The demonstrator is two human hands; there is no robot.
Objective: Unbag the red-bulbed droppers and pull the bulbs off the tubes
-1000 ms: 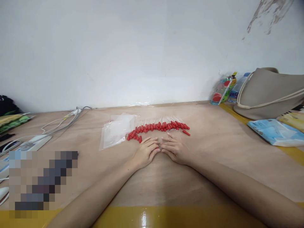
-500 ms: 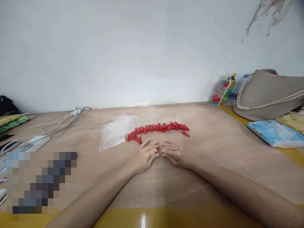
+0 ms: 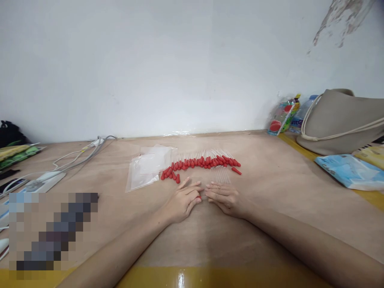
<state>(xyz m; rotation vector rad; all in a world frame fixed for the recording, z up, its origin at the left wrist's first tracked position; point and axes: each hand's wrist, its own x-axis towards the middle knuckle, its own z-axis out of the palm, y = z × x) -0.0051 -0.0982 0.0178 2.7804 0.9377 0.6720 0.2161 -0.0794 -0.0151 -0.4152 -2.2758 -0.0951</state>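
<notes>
Close together at the middle of the table, my left hand pinches a red rubber bulb, mostly covered by its fingers. My right hand is closed on a thin clear glass tube, which spans the small gap to the bulb; whether its end sits inside the bulb is hidden. Beyond my hands lies a row of droppers, red bulbs towards me and clear tubes towards the wall. Loose red bulbs lie at its left end. Several bare glass tubes lie just past my right fingers, beside one separate red bulb.
Clear zip bags lie left of the row. Cables and a power strip are further left, near a pixelated patch. On the right are a tissue pack, a grey bag and bottles.
My right hand has shifted slightly right, away from my left, and more of the glass tube shows between them. The whole view has moved slightly.
</notes>
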